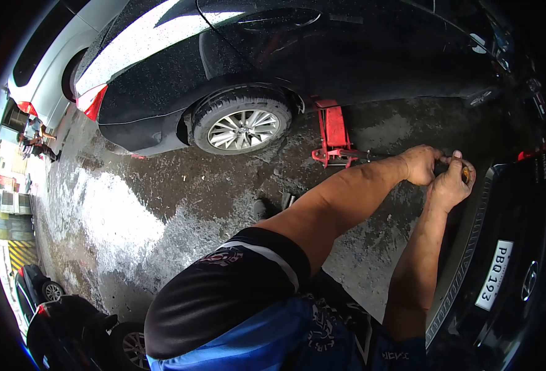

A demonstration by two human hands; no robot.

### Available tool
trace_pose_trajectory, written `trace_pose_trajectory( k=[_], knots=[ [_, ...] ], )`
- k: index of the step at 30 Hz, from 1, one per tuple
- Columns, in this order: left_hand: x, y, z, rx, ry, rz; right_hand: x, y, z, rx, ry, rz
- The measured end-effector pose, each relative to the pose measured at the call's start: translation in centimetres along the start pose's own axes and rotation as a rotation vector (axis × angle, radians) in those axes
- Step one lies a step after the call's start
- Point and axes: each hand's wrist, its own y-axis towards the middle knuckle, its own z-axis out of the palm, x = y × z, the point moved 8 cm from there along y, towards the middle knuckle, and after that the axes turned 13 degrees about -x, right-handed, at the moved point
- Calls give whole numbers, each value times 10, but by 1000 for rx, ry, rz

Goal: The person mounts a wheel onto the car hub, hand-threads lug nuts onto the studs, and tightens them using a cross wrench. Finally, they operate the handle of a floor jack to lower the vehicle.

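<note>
My left hand (420, 166) and my right hand (448, 189) are close together, over the floor beside the rear of a dark car (523, 216). In my right hand is a small object with an orange-yellow part (466, 175), its fingers wrapped round it and the thumb raised along it. Its kind is hard to make out. My left hand's fingers curl at a dark piece (441, 167) between the hands; whether it belongs to the same object is hidden. To their left, a red floor jack (334, 131) sits by the side of a black car (161, 120).
The black car's rear wheel (243, 128) has a silver rim. Wet, stained concrete floor (180, 204) lies between the cars. More parked cars, including a black one (75, 331) and a white one (53, 62), stand to the left. A person (38, 142) is in the far background.
</note>
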Motion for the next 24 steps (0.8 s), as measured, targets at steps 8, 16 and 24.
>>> trace_pose_trajectory(
  k=[8, 16, 24],
  knots=[
    [11, 9, 4, -44, -4, 22, -2, 4, 5, 31, -6, -10],
    [14, 11, 5, -52, -7, 15, 1, 2, 9, 21, -5, 15],
    [19, 14, 10, -27, -14, -7, 0, 4, 8, 23, 6, 8]
  ],
)
